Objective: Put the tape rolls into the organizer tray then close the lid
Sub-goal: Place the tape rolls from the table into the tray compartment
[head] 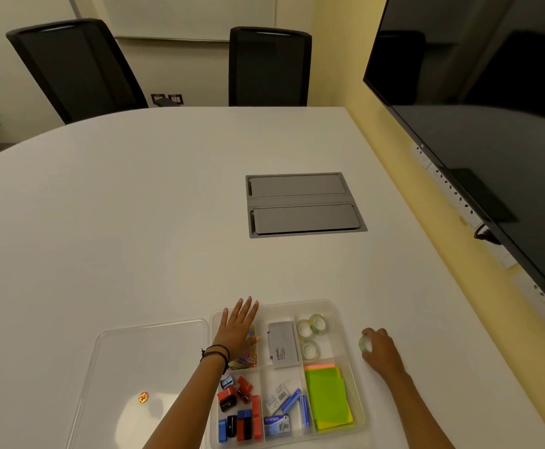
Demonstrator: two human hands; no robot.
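Note:
A clear plastic organizer tray [336,307] sits at the near edge of the white table. Three clear tape rolls [310,332] lie in its far right compartment. My right hand [379,350] rests on the table just right of the tray, fingers closed around another clear tape roll [364,344]. My left hand [237,328] lies flat with fingers spread over the tray's far left compartment, above coloured paper clips. The clear lid [128,367] lies flat on the table left of the tray, with a small orange sticker on it.
Other tray compartments hold a grey box [282,346], green sticky notes [328,396], staple boxes [284,413] and sharpeners and erasers [238,406]. A grey cable hatch [303,204] is set in the table. A large dark screen [491,108] hangs at the right. Two black chairs stand behind.

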